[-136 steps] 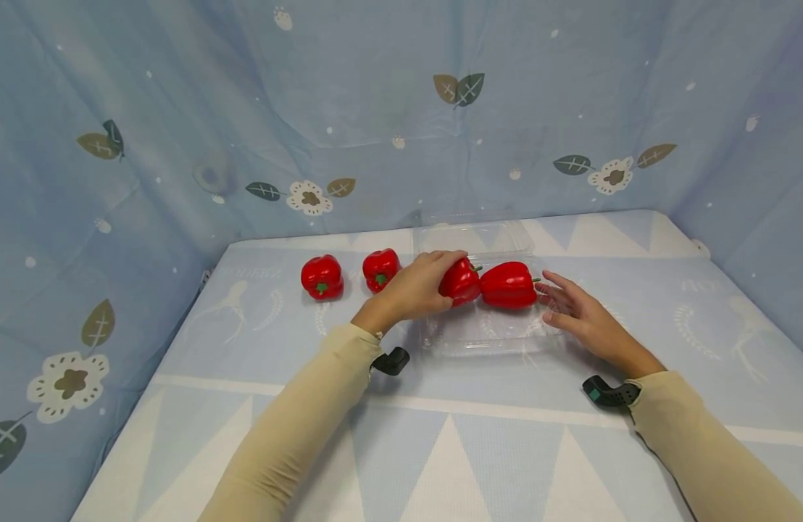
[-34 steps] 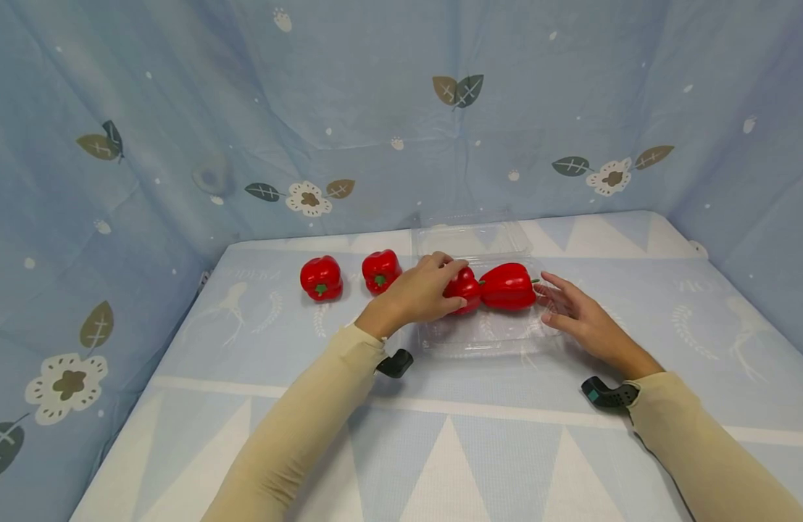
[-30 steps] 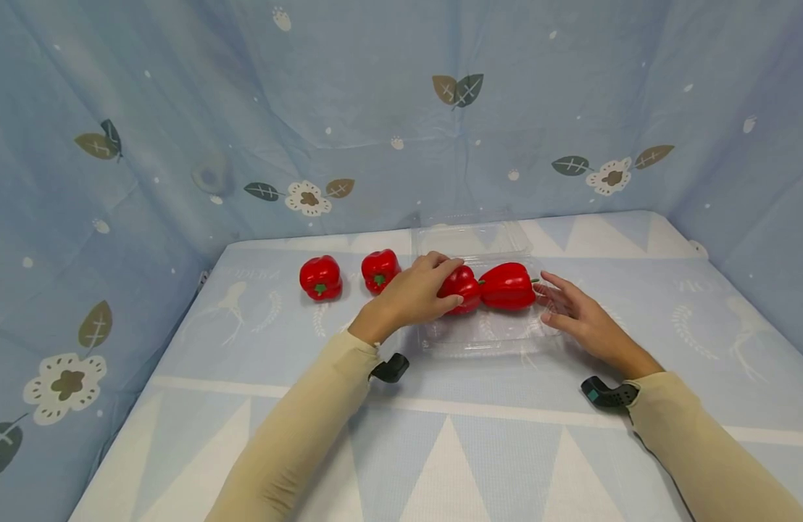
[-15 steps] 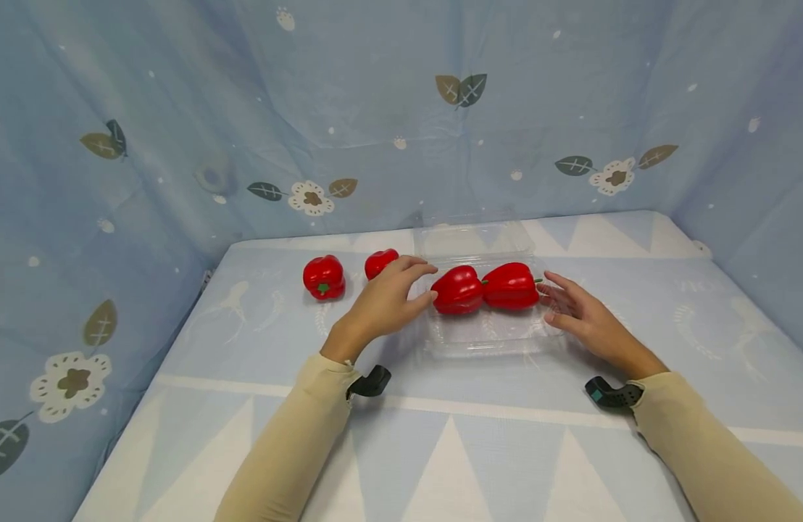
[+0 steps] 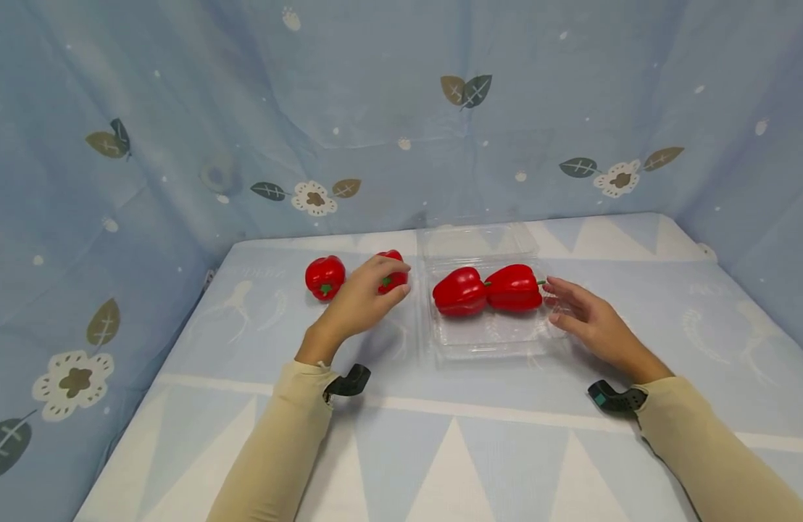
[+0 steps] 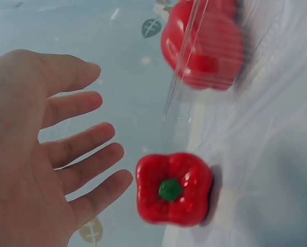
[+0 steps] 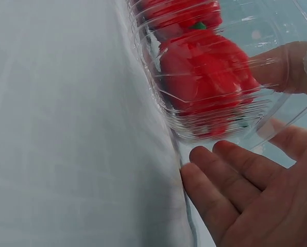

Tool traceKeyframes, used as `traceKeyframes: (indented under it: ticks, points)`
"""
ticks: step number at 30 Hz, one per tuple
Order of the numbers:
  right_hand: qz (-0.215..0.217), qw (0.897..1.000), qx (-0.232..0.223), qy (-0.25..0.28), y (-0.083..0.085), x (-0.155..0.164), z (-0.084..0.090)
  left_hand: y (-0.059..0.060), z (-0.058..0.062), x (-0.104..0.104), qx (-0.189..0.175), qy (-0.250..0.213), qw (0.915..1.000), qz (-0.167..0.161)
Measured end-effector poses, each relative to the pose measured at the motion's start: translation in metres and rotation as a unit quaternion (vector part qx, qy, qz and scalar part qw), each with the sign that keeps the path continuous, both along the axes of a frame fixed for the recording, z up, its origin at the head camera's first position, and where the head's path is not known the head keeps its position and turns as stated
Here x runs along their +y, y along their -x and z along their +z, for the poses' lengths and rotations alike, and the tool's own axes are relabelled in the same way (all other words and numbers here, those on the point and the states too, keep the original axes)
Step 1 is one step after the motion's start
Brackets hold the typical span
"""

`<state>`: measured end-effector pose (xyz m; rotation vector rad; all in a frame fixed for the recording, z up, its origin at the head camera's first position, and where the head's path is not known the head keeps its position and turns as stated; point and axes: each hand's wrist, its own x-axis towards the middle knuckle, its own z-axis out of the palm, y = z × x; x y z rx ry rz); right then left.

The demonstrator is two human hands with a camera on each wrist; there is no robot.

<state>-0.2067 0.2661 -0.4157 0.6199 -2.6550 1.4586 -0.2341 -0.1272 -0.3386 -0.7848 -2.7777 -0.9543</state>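
2 peppers (image 5: 486,290) now in tray (image 5: 486,341) — left hand (image 5: 359,304) off, both hands open-fingered.

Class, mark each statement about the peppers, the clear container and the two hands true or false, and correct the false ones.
1. Two red peppers lie in the clear plastic container. True.
2. The left hand grips a pepper in the container. False: it is open, beside a pepper on the cloth.
3. The right hand is open at the container's right side. True.
4. Three peppers lie outside the container. False: two do, the other being the leftmost pepper.
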Motion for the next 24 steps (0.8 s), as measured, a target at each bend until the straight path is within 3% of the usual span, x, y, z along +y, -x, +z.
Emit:
traceKeyframes:
  ticks: [11,24]
  points:
    - [0.011,1.000,-0.003,-0.004,-0.001,-0.001,0.001,0.008,0.002,-0.031,0.009,-0.054,0.9972,0.052]
    - [0.030,1.000,-0.006,0.004,0.000,0.000,0.000,0.016,0.002,-0.067,0.041,-0.108,0.9842,0.135]
